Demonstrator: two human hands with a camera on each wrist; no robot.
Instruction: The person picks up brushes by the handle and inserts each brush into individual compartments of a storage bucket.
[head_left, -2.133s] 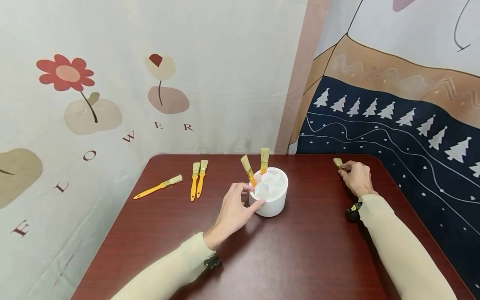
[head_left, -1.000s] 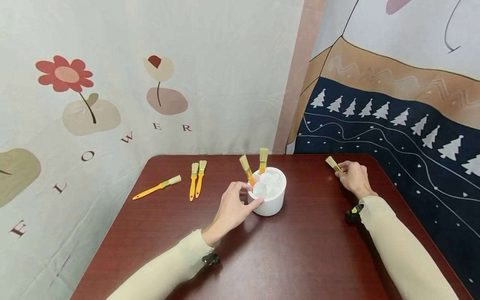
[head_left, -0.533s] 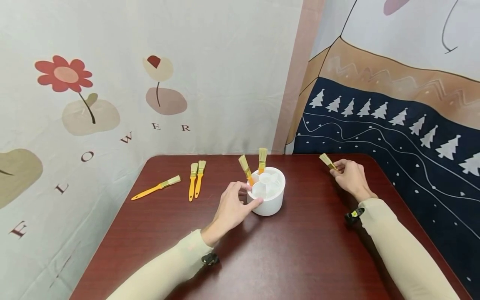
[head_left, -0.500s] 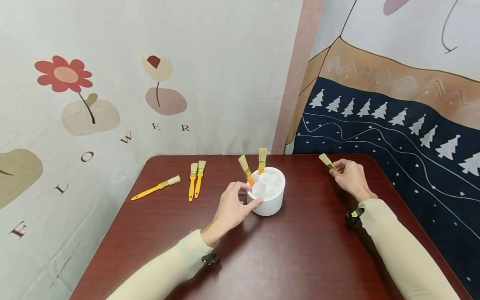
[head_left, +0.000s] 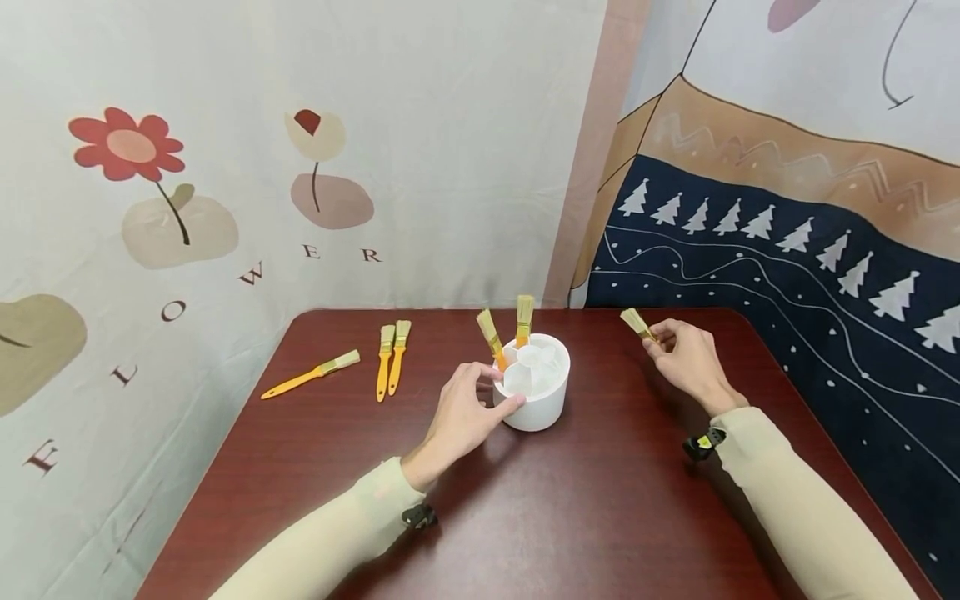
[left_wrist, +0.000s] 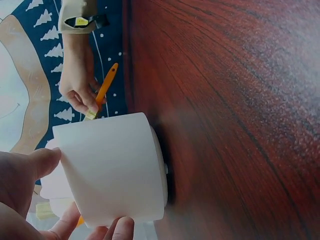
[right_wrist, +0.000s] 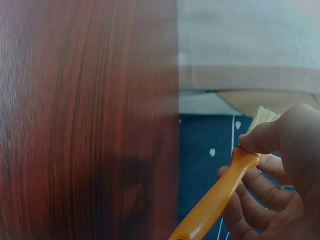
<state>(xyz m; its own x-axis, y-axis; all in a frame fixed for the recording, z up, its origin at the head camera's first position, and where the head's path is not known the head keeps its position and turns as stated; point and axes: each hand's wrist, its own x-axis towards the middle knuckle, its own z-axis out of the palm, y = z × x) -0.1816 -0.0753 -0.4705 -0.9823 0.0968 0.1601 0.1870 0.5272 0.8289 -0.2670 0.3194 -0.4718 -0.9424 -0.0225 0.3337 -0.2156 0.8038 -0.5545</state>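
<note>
A white round holder (head_left: 546,406) with inner compartments stands on the table. My left hand (head_left: 465,414) grips its near left side, thumb and fingers spread around the wall; the left wrist view shows them on the white holder (left_wrist: 112,172). Two paintbrushes stand in the holder, bristles up: one paintbrush (head_left: 491,334) leans left, the other paintbrush (head_left: 524,317) is nearly upright. To the right, my right hand (head_left: 688,358) pinches another paintbrush (head_left: 637,322) near its ferrule, bristles pointing up and left. Its orange handle (right_wrist: 215,200) hangs below the fingers in the right wrist view.
Two paintbrushes (head_left: 385,362) lie side by side on the dark red table (head_left: 570,517), left of the holder. Another paintbrush (head_left: 311,375) lies slanted farther left. Printed cloth (head_left: 450,167) hangs behind the table's back edge and along its right side.
The right hand has lifted the paintbrush from the far right of the table and carried it left toward the holder. The left hand keeps its grip on the holder.
</note>
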